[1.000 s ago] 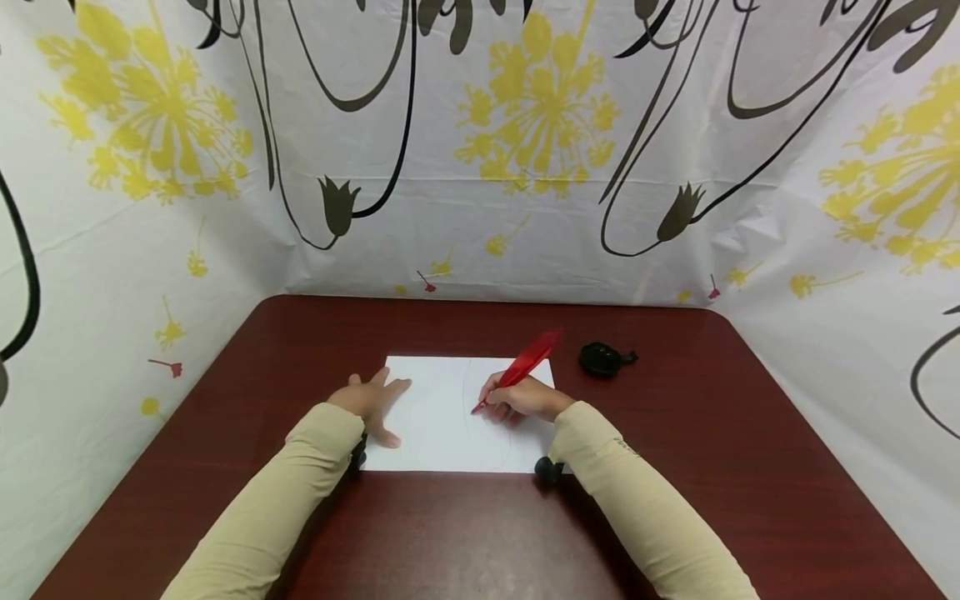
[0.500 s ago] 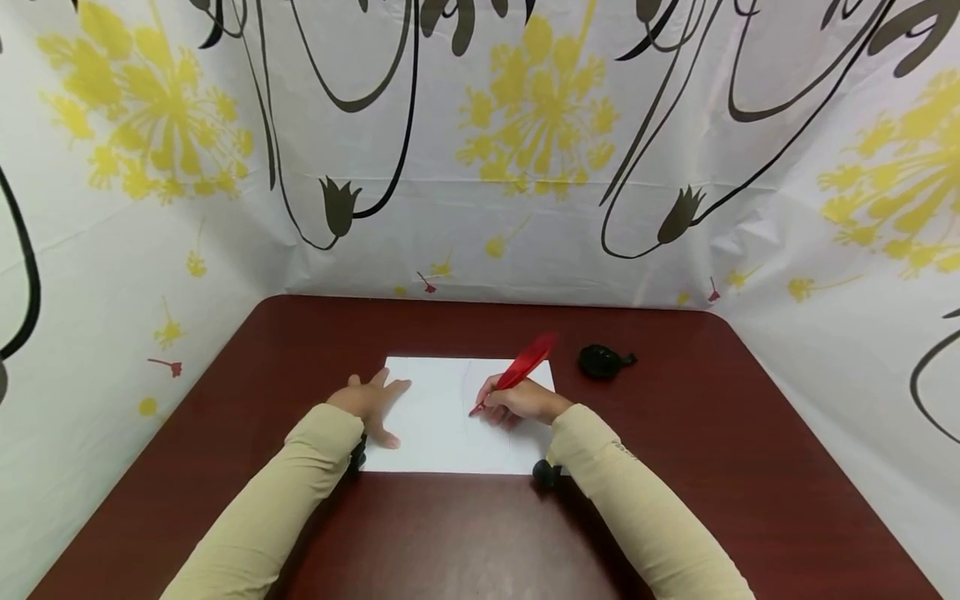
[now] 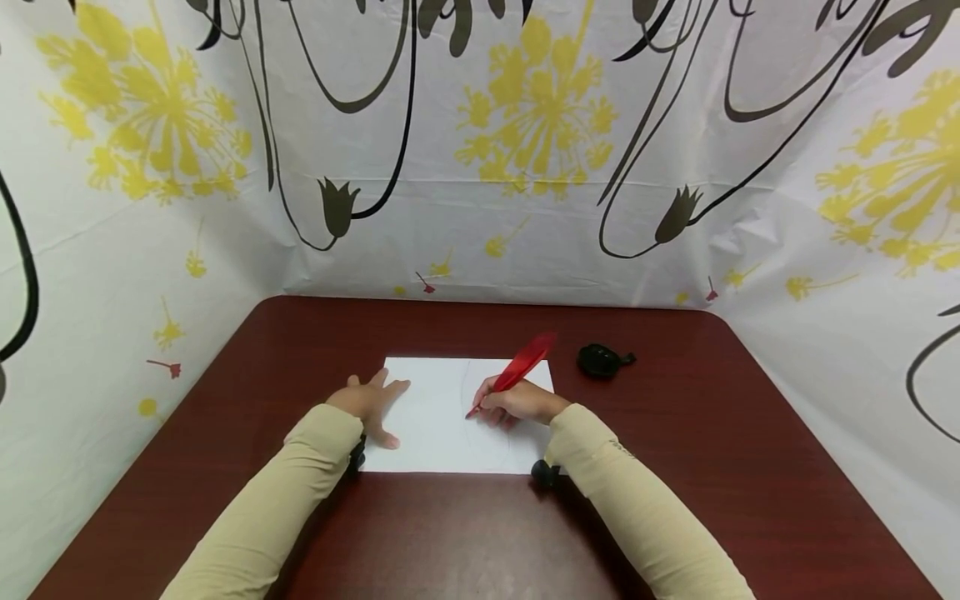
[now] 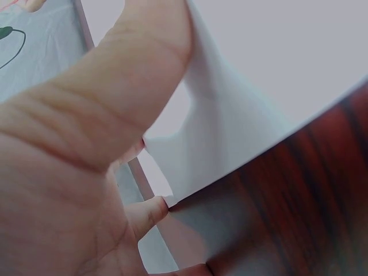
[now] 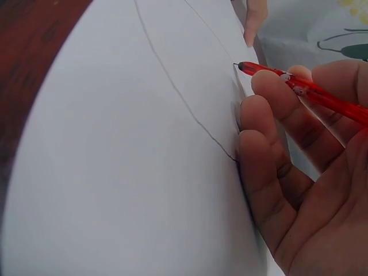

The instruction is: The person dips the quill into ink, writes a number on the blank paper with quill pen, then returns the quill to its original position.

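Observation:
A white sheet of paper (image 3: 435, 417) lies on the dark red table. Spread over its left edge, the left hand (image 3: 367, 403) rests with fingers apart; the left wrist view shows the thumb (image 4: 144, 52) on the sheet. The right hand (image 3: 521, 402) pinches a red pen (image 5: 322, 98) topped with a red feather (image 3: 527, 360). In the right wrist view the pen's tip meets the paper at the end of a thin curved line (image 5: 210, 26). A second dark line (image 5: 178, 92) runs nearer that camera and ends by the curled lower fingers.
A small black rounded object with a short tail (image 3: 600, 361) lies on the table (image 3: 675, 417) beyond the right hand. White cloth (image 3: 420, 225) with flower prints hangs behind and at both sides. Black wrist devices (image 3: 545, 473) sit under the cuffs.
The right hand and pen have moved slightly left and toward the person, with the tip along the curved line. The left hand and paper look unmoved.

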A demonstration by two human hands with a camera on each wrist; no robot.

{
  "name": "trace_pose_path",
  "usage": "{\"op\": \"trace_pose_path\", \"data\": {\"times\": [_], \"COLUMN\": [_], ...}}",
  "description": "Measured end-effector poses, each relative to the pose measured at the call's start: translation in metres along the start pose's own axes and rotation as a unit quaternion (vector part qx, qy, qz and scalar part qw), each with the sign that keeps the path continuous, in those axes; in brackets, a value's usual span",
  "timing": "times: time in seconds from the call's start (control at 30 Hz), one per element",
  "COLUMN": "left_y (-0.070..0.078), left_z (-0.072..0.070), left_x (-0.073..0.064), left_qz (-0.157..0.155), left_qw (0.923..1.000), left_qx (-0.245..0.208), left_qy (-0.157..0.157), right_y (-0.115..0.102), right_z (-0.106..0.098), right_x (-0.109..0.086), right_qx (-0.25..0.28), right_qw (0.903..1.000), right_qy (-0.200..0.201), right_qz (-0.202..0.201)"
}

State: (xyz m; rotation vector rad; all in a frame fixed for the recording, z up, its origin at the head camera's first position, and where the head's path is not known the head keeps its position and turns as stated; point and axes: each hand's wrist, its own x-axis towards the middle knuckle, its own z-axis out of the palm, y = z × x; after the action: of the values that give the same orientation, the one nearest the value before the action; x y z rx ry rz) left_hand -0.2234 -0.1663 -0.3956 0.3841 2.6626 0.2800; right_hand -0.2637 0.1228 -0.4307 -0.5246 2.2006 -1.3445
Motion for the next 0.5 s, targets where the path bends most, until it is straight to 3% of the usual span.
{"op": "trace_pose_path", "data": {"times": [0.5], "left_y": [0.0004], "left_z": [-0.0003], "left_x": [0.0013], "left_qz": [-0.005], "left_qw": [0.9999], "left_qx": [-0.006], "left_qy": [-0.008], "right_y": [-0.0010], "right_z": [-0.0009], "right_x": [-0.0003], "right_qx": [-0.008], "right_qw": [0.9998], "right_qy": [-0.012], "right_qz": [0.010]}}
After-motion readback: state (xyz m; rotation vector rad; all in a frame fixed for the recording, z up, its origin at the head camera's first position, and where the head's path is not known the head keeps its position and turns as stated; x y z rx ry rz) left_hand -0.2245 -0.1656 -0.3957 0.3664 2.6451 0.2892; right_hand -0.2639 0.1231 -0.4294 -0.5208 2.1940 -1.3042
